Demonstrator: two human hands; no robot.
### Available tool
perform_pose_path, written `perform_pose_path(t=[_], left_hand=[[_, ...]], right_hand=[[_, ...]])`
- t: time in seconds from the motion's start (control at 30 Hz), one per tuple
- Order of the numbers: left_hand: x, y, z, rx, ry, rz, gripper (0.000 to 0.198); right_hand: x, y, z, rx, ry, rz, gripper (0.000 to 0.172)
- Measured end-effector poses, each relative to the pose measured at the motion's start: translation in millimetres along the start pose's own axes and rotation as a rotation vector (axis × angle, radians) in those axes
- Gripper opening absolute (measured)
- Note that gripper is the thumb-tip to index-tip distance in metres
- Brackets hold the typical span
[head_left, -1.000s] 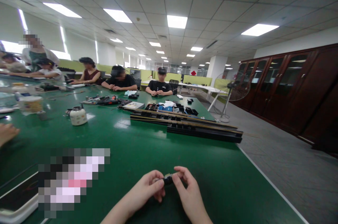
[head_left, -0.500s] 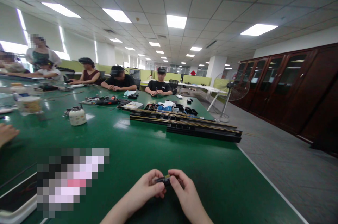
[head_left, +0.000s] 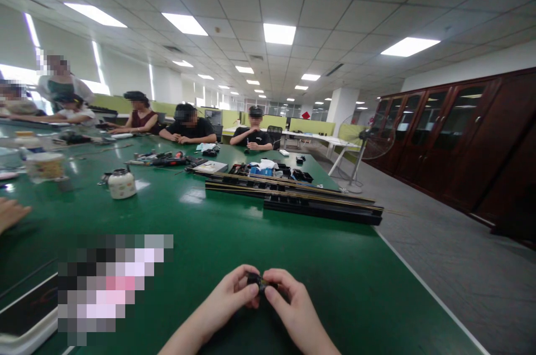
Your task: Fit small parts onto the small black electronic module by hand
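Between my two hands, just above the green tabletop (head_left: 201, 254), is a small black part (head_left: 260, 282) with a touch of yellow on it; its kind is too small to make out. My left hand (head_left: 237, 291) is closed, pinching the part's left side between thumb and fingers. From the right, my right hand (head_left: 287, 291) grips the other side with thumb and bent forefinger. Fingers cover much of the part.
Long black rails (head_left: 322, 211) with thin brass-coloured rods lie across the table ahead. A cream jar (head_left: 122, 185) stands left of them. Tools and small boxes lie beyond. A blurred-out device (head_left: 113, 288) is at lower left, near another person's hand (head_left: 12, 214). Several people sit around the table.
The small black part has turned in my fingers, and its black end now shows higher by my left fingertips. Across the table, a seated person has raised one hand toward the face.
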State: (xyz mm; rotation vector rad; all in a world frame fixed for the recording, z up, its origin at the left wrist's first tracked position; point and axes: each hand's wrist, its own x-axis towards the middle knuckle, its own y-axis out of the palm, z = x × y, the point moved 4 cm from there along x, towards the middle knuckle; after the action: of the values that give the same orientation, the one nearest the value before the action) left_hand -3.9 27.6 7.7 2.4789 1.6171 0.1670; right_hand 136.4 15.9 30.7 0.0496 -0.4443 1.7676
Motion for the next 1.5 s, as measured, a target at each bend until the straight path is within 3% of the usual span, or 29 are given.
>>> perform_pose_path(t=[0.53,0.93,1.5], left_hand=[[0.4,-1.7,2.8,-0.021,0.011,0.032,0.034],[-2.1,-0.3,-3.2,-0.056,-0.023,0.009,0.038],[1.2,-9.4,5.1,-0.048,0.007,0.011,0.045]], right_hand=[[-0.8,-2.8,4.4,-0.039,0.006,-0.042,0.015],[1.6,-14.0,-15.3,0.0,0.104,-0.25,0.034],[-2.7,-42.4,-25.9,-0.005,0.14,-0.61,0.045]])
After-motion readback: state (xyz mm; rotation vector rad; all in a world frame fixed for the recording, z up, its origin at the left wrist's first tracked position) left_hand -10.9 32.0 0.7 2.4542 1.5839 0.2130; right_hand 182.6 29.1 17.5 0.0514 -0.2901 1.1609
